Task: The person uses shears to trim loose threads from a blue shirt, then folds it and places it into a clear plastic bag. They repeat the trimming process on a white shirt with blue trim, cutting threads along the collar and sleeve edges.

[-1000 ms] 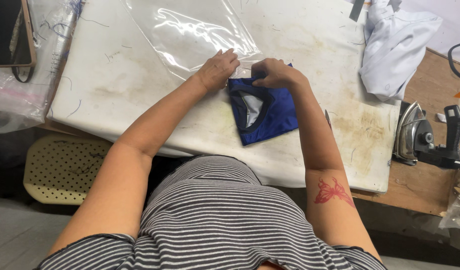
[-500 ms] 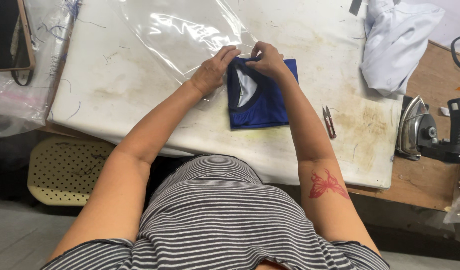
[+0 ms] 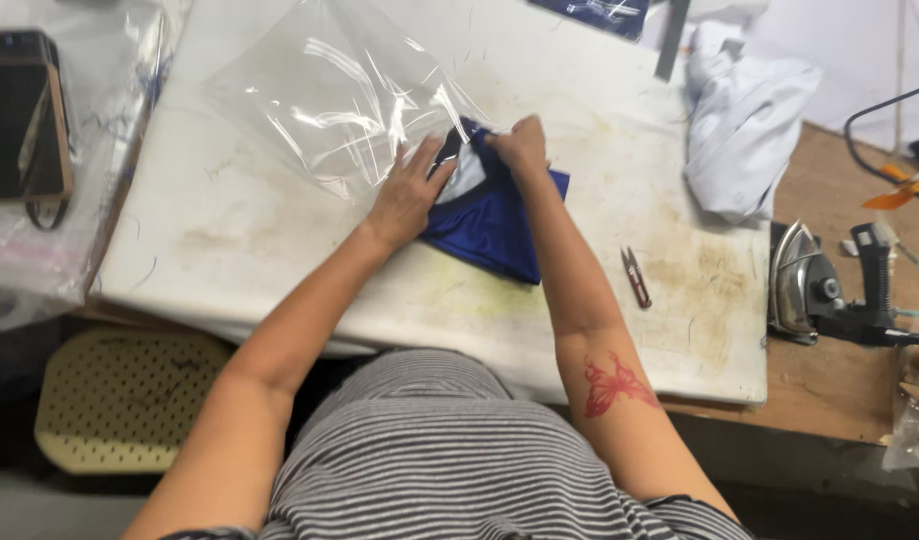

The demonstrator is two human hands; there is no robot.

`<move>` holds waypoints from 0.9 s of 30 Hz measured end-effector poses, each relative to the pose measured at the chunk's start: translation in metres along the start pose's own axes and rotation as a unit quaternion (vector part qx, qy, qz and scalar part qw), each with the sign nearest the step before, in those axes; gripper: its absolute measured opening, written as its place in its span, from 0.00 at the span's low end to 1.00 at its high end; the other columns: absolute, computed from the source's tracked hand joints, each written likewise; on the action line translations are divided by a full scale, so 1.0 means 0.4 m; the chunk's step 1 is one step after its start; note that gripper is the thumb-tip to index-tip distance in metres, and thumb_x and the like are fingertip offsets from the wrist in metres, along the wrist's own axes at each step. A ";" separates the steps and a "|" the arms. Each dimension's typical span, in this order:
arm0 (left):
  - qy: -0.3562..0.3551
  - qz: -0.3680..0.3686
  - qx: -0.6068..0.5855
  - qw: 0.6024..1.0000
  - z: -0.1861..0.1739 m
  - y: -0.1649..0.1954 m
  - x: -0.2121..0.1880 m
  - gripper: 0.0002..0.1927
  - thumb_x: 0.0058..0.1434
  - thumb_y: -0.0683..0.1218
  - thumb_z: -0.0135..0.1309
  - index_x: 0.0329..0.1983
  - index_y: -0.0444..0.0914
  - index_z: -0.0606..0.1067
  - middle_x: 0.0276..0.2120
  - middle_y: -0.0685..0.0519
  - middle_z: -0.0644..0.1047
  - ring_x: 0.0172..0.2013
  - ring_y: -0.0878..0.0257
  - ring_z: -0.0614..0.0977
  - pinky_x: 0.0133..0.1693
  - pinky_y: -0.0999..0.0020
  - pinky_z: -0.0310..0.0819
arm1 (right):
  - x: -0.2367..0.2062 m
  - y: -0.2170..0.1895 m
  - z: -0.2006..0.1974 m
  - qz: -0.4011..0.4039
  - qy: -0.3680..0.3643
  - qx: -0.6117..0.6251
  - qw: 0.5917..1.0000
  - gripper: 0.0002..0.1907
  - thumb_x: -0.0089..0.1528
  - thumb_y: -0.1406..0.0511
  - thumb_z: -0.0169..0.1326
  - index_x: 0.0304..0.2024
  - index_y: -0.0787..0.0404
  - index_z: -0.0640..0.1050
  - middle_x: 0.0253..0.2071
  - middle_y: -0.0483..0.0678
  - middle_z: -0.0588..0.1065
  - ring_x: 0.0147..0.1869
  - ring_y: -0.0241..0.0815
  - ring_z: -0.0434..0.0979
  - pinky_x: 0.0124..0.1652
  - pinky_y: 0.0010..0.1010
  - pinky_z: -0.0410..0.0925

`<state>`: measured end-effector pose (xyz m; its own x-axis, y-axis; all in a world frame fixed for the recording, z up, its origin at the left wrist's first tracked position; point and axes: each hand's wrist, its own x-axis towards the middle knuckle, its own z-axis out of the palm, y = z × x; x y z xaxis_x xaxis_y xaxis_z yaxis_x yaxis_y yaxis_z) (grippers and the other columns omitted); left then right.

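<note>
Stained white tabletop (image 3: pixel 279 250) carries our work. Our left hand (image 3: pixel 411 195) presses flat on the folded blue garment (image 3: pixel 494 225); our right hand (image 3: pixel 519 145) pinches its top edge at the mouth of the clear plastic bag (image 3: pixel 329 95). Folded, we judge, but barely bagged. Thread snips (image 3: pixel 635 277) lie right of our forearm; bare room left.

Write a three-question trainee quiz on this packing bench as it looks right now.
1. True or false: the left hand lies flat on the folded blue garment.
2. Which thing lies on the white board between the right forearm and the steam iron? A) thread snips B) tape measure C) spool
3. What covers the board just beyond both hands?

Key
1. True; the right hand grips the garment's far edge.
2. A, the thread snips.
3. A clear plastic bag, its near edge meeting the garment.
</note>
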<state>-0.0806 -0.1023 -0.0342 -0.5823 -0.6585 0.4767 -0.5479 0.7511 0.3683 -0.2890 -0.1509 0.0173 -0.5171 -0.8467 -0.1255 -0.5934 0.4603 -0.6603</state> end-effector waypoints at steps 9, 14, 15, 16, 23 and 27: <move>0.008 -0.063 -0.002 0.998 -0.017 0.000 -0.139 0.27 0.51 0.28 0.50 0.56 0.34 0.75 0.64 0.37 0.68 0.66 0.40 0.70 0.63 0.47 0.68 | 0.018 -0.066 -0.024 0.036 -0.100 -0.100 0.989 0.15 0.52 0.57 0.68 0.35 0.59 0.83 0.42 0.52 0.82 0.52 0.51 0.80 0.60 0.65 0.53; 0.075 -0.060 0.001 0.995 -0.014 0.001 -0.140 0.17 0.56 0.28 0.50 0.48 0.29 0.75 0.63 0.36 0.68 0.65 0.38 0.72 0.57 0.56 0.77 | 0.028 -0.053 -0.016 0.006 -0.065 -0.053 0.996 0.16 0.50 0.54 0.69 0.31 0.58 0.83 0.36 0.54 0.83 0.47 0.52 0.84 0.59 0.55 0.68; 0.060 -0.076 0.013 0.995 -0.013 0.003 -0.138 0.16 0.55 0.28 0.49 0.47 0.29 0.75 0.63 0.35 0.68 0.65 0.38 0.72 0.57 0.58 0.78 | 0.029 -0.051 -0.015 0.005 -0.063 -0.037 0.997 0.17 0.50 0.54 0.69 0.31 0.58 0.83 0.36 0.53 0.83 0.46 0.52 0.85 0.58 0.55 0.70; 0.046 -0.093 0.026 0.994 -0.011 0.005 -0.135 0.16 0.55 0.28 0.49 0.46 0.28 0.76 0.63 0.34 0.69 0.66 0.38 0.71 0.56 0.59 0.78 | 0.028 -0.052 -0.014 0.016 -0.060 -0.046 0.997 0.17 0.50 0.54 0.68 0.31 0.58 0.83 0.36 0.53 0.83 0.47 0.53 0.84 0.59 0.61 0.64; -0.001 -0.173 0.167 0.971 0.006 0.010 -0.127 0.16 0.56 0.37 0.57 0.48 0.33 0.79 0.57 0.45 0.75 0.60 0.47 0.70 0.53 0.54 0.72 | 0.007 -0.048 -0.013 0.053 -0.032 -0.076 0.995 0.19 0.53 0.51 0.66 0.34 0.58 0.83 0.44 0.56 0.81 0.55 0.58 0.80 0.63 0.79 0.43; 0.092 -0.143 0.062 0.984 0.012 0.013 -0.122 0.20 0.59 0.40 0.60 0.53 0.26 0.76 0.55 0.44 0.74 0.58 0.42 0.69 0.53 0.54 0.73 | 0.025 -0.036 -0.013 0.084 -0.017 -0.086 0.993 0.22 0.54 0.51 0.65 0.42 0.58 0.82 0.49 0.55 0.81 0.59 0.57 0.79 0.66 0.76 0.45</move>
<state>-0.0579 -0.0666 -0.0595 -0.2815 -0.8137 0.5086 -0.7485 0.5179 0.4142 -0.2888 -0.1646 0.0296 -0.5983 -0.7614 -0.2497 -0.5983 0.6318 -0.4928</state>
